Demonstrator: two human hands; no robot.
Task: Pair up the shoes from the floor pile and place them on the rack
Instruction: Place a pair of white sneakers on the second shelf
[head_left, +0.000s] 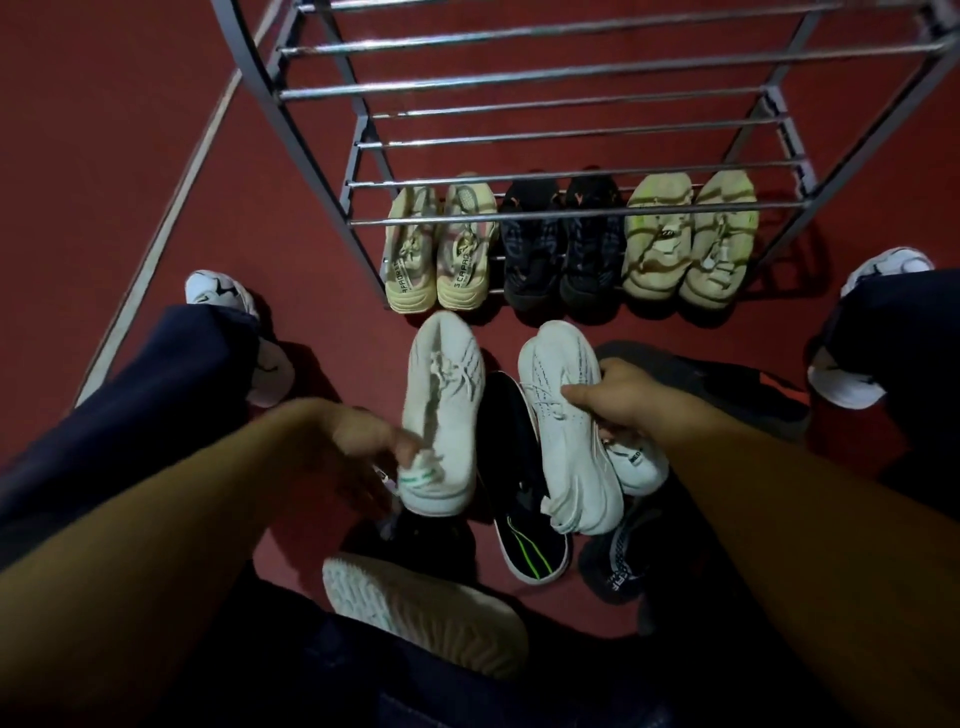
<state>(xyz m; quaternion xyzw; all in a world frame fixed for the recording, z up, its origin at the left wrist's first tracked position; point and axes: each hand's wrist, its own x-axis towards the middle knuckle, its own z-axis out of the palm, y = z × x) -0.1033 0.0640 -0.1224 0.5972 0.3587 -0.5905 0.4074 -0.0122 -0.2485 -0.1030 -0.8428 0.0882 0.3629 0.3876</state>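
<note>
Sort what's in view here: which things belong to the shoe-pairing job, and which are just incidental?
Part of the job:
- left hand gripping a white knit shoe
- right hand gripping its match
- rack, three pairs on its bottom shelf
- floor pile: black shoe with green stripe, sole-up white shoe

Incidental:
- white sneakers the person wears
- red floor

The left hand (363, 441) gripped the heel of 1 white knit sneaker (441, 410), and the right hand (618, 400) gripped its match (566, 431). Both pointed toward the metal shoe rack (519, 213), whose bottom tier held 3 pairs. A black slip-on (519, 519) lay between them on the red floor (104, 156).
</note>
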